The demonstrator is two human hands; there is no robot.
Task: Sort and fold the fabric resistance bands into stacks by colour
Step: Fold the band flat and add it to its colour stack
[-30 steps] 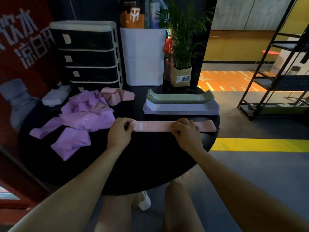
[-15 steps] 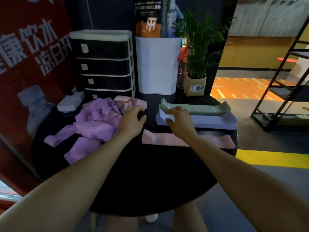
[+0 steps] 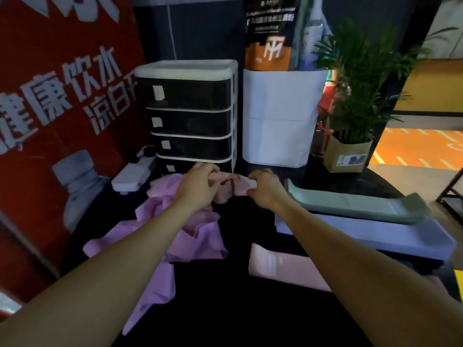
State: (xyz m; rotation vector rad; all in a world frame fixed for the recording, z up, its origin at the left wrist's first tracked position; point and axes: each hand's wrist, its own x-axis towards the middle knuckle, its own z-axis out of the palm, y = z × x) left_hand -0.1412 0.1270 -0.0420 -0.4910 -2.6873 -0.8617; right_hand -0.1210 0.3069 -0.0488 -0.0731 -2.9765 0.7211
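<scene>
- Far out to the left of the left hand, a red banner [image 3: 57,101] with white lettering and a printed water bottle stands along the edge of the black table [image 3: 225,309].
- A white power strip [image 3: 132,175] lies just left of and slightly beyond the left hand.
- A loose heap of purple bands [image 3: 175,236] is spread under and on the near side of the left forearm, reaching toward the table's near-left edge.
- A black drawer unit [image 3: 190,113] with a white frame stands directly beyond the left hand.
- The left hand [image 3: 198,186] has its fingers curled round one end of a crumpled pink band [image 3: 231,187], gripping it.
- That pink band hangs bunched between the two hands, at the far side of the table.
- The right hand [image 3: 266,187] pinches the band's other end with curled fingers.
- A white container [image 3: 278,121] stands beyond the right hand.
- A folded pink band [image 3: 273,261] lies flat on the table, partly under the right forearm, well nearer than the hands.
- Right of the right hand, a stack of green bands [image 3: 355,204] rests partly on a stack of lavender-grey bands [image 3: 375,234].
- A potted plant [image 3: 350,146] stands beyond and right of the right hand.
</scene>
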